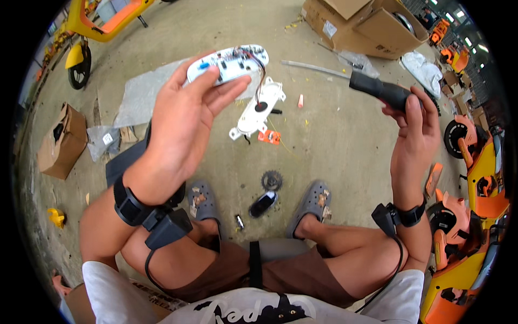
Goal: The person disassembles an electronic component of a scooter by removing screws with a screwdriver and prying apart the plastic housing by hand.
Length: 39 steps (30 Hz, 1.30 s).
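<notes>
The bare concrete floor (350,151) here is dusty and flecked with yellow scraps, with an open cardboard box (350,40) to the far side, a yellow scooter (110,24) at the far left and more orange and yellow machines (450,237) along the right. In the head view, the one angle there is, a person sits low in grey foam clogs (204,204), a black strap on each wrist. Their left hand (186,110) holds the circuit board (240,65) out in front, above the floor; the thumb presses its near side while the other fingers tuck behind and below, pinching it. I'd guess it is tilted this way to keep its components facing the eyes. Thin dark and reddish wires (263,73) drop from it into the round dark hole of a white housing (249,120), so perhaps it is held close above to spare them a pull. Off to the other side, the right hand (418,124) has its fingers closed around the end of a black-handled tool (377,90), its long pale shaft pointing left, seemingly kept apart from the board. The board is a flat, round-ended white oval, studded with small parts; the housing looks like smooth, hard plastic with lugs at its ends. Nearer the feet lie a toothed, dark metal-looking sprocket (272,181) and a glossy black oval device (263,204).
</notes>
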Each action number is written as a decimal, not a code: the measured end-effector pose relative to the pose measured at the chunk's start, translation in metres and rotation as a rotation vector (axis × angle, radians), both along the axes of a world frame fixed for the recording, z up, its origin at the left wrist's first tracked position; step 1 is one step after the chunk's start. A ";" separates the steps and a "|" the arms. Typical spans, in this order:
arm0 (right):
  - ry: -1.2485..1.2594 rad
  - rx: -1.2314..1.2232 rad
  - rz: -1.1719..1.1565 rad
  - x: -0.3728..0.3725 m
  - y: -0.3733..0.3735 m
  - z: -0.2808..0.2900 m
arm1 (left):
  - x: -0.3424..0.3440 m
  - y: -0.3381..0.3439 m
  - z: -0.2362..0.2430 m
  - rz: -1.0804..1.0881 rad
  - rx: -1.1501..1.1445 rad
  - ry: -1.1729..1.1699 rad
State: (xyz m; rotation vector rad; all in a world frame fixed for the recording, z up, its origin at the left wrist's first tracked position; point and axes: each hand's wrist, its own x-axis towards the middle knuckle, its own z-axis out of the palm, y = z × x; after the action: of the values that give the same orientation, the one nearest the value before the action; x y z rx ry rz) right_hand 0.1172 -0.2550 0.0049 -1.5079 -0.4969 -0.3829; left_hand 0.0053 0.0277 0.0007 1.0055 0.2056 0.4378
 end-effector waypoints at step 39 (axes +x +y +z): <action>0.213 -1.625 0.397 -0.005 -0.051 -0.227 | 0.012 -0.013 -0.010 -0.191 0.318 0.137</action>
State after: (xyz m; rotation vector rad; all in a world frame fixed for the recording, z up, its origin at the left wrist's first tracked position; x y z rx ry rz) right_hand 0.1121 -0.3062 -0.2222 -2.8420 -1.0040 0.7125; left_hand 0.0169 0.0150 -0.0096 1.3566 0.1628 0.2302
